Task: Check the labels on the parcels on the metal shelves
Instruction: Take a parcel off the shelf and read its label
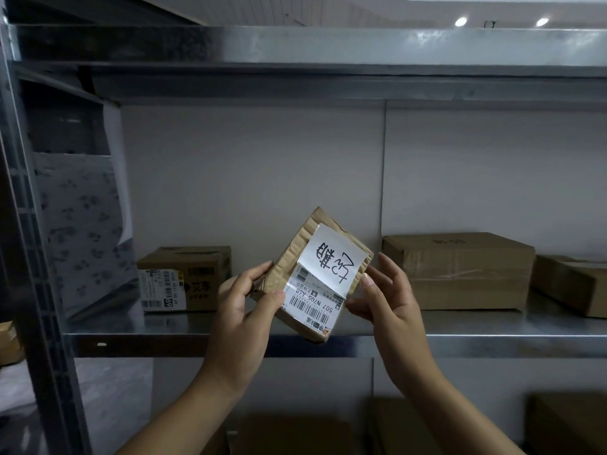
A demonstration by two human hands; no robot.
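As the parcel (289,257) tilts above the shelf lip (164,344), left hand (243,310) and right hand (391,300) fingers pinch its edges.

I see the small parcel (289,264) in tan-brown cardboard. Its handwritten slip (341,247) is white with black strokes, and its shipping label (312,302) is white with black barcodes. The metal shelf (164,328) is silver-grey. The bag (82,231) at left is pale grey with dark speckles.
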